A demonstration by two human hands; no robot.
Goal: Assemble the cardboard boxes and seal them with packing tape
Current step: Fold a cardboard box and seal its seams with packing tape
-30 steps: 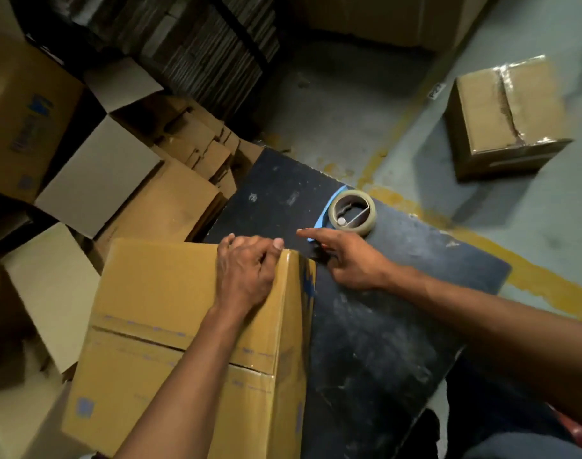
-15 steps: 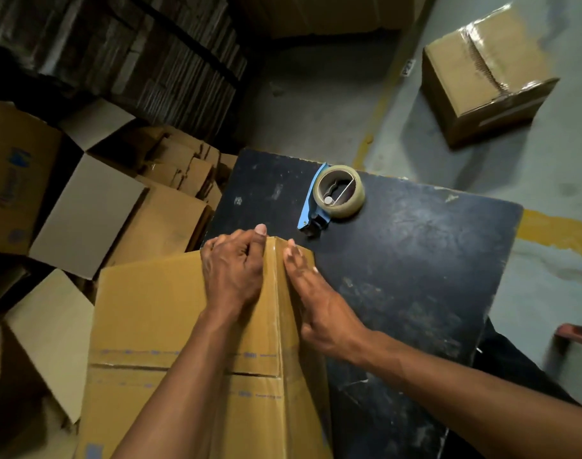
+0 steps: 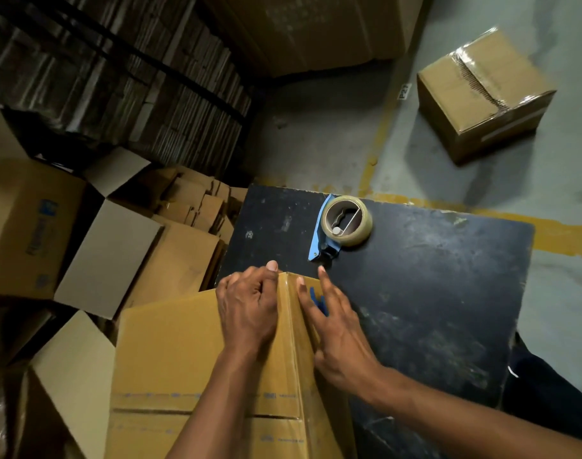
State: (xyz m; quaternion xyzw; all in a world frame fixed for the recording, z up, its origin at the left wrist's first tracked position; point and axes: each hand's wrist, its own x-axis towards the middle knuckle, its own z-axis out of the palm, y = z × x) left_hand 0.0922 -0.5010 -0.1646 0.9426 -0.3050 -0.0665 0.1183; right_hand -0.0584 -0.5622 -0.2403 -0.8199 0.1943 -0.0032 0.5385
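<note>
Both hands [image 3: 293,323] press the cardboard box [image 3: 170,352] beside the tape dispenser [image 3: 341,226].

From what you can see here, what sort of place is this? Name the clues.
Probably a warehouse packing area: flattened cartons stacked high at the back, a taped box on a concrete floor with yellow lines, and a tape dispenser on a worn black table.
</note>
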